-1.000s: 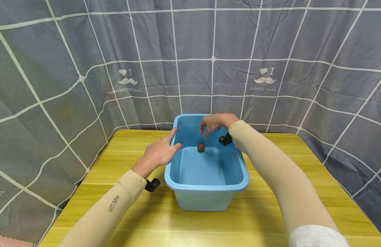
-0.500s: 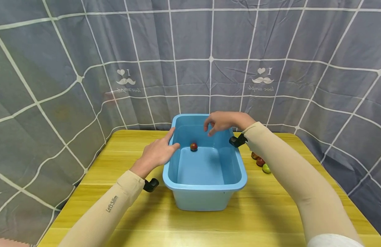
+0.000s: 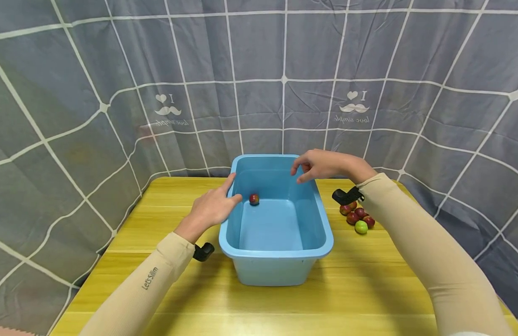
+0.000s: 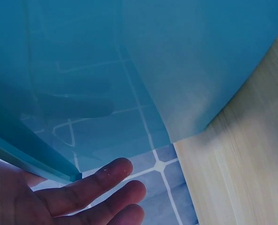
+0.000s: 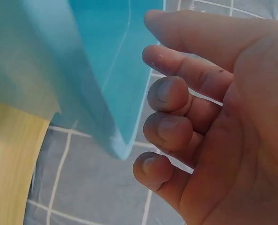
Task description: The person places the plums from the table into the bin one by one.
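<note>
A blue plastic basin (image 3: 279,254) stands on the wooden table. One small round fruit (image 3: 253,199), red with a greenish patch, lies on its floor at the far left. My left hand (image 3: 210,205) rests over the basin's left rim, thumb across the edge. In the left wrist view its fingers (image 4: 101,183) extend loosely beneath the rim, apart from the wall. Above the basin's far right corner hovers my right hand (image 3: 323,164). Nothing is between its loosely bent fingers (image 5: 169,93). Several red fruits (image 3: 353,217) and a green one (image 3: 361,227) lie right of the basin.
Behind and on both sides of the yellow wooden table (image 3: 166,280) hangs a grey curtain (image 3: 259,56) with a white grid. A black wrist mount (image 3: 347,196) on the right arm partly covers the fruits beside the basin.
My right hand has moved right and slightly up, from over the basin's middle to its right rim. The fruit has rolled left across the basin floor. More of the fruit pile shows now.
</note>
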The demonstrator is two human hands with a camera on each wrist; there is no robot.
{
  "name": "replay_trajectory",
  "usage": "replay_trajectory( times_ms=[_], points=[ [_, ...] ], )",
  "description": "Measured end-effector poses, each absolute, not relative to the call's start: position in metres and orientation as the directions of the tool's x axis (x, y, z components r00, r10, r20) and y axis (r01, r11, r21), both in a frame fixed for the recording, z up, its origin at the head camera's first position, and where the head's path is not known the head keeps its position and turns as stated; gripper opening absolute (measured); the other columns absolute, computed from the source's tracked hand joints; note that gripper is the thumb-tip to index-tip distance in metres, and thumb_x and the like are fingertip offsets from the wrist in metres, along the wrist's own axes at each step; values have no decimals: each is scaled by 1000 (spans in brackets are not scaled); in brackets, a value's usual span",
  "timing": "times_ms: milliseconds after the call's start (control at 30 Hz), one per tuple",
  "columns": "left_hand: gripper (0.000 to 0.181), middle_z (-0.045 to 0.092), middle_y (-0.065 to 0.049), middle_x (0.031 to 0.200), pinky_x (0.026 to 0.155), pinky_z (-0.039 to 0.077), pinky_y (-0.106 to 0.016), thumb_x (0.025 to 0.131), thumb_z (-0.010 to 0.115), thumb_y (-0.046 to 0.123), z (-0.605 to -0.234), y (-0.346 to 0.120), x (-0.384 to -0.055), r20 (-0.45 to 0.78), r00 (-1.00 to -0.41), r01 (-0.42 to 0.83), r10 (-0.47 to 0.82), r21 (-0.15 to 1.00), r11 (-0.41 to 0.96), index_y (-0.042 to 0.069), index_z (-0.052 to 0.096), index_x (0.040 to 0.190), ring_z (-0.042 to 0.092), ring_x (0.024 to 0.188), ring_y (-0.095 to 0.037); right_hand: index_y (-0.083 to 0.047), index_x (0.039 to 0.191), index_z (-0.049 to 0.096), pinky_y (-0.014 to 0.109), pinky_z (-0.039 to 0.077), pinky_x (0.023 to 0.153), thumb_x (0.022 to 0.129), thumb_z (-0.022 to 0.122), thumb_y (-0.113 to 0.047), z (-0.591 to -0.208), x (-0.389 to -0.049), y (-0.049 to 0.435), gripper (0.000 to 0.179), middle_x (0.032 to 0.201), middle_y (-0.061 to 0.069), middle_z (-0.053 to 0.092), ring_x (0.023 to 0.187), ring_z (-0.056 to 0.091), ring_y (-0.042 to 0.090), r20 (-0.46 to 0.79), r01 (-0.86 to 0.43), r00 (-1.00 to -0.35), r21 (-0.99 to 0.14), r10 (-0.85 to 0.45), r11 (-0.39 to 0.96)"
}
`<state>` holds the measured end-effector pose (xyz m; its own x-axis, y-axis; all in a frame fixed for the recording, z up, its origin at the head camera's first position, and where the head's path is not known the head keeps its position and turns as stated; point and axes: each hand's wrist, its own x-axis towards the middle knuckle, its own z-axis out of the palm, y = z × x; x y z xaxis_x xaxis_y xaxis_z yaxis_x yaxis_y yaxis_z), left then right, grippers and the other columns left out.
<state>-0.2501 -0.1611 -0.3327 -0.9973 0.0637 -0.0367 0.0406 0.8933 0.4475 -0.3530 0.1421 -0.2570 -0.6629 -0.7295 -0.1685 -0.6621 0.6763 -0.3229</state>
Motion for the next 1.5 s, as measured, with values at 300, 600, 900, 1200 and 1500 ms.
replay_trajectory(
  times_ms=[300, 600, 900, 1200, 1500],
  points=[
    [76, 61, -9, 83, 57, 43, -38, 98, 37, 55, -333, -162, -251, -35, -997, 43, 66, 458, 888, 35, 5, 163, 60, 70, -25, -12, 123, 68, 34, 42, 67, 96, 69, -25, -256, -342, 175, 30, 76, 6, 56, 69, 50, 19, -106, -604, -703, -432, -703, 669],
    [75, 63, -8, 90, 58, 43, -38, 98, 37, 55, -334, -162, -250, -33, -998, 40, 62, 461, 887, 34, 6, 163, 60, 73, -25, -13, 124, 67, 33, 45, 67, 97, 68, -27, -266, -342, 213, 30, 80, 7, 58, 70, 52, 19, -74, -541, -732, -541, -678, 643],
    [75, 62, -9, 84, 57, 42, -38, 98, 38, 54, -333, -162, -249, -41, -997, 32, 59, 477, 878, 36, 5, 163, 60, 70, -25, -14, 128, 64, 32, 44, 65, 98, 67, -29, -278, -338, 244, 34, 82, 10, 55, 65, 48, 25, -59, -448, -786, -631, -615, 633],
    [76, 61, -9, 80, 56, 42, -38, 97, 38, 54, -334, -161, -250, -43, -997, 30, 57, 481, 876, 36, 6, 163, 59, 67, -25, -13, 130, 63, 32, 46, 69, 99, 65, -30, -303, -336, 276, 36, 89, 8, 57, 75, 52, 21, -23, -384, -839, -684, -544, 621],
    [76, 64, -9, 89, 55, 42, -38, 97, 38, 54, -334, -161, -249, -29, -998, 41, 63, 488, 872, 34, 7, 163, 60, 68, -25, -12, 132, 61, 34, 46, 68, 100, 63, -31, -328, -337, 299, 37, 86, 8, 55, 73, 52, 22, -24, -316, -871, -739, -491, 595]
  ],
)
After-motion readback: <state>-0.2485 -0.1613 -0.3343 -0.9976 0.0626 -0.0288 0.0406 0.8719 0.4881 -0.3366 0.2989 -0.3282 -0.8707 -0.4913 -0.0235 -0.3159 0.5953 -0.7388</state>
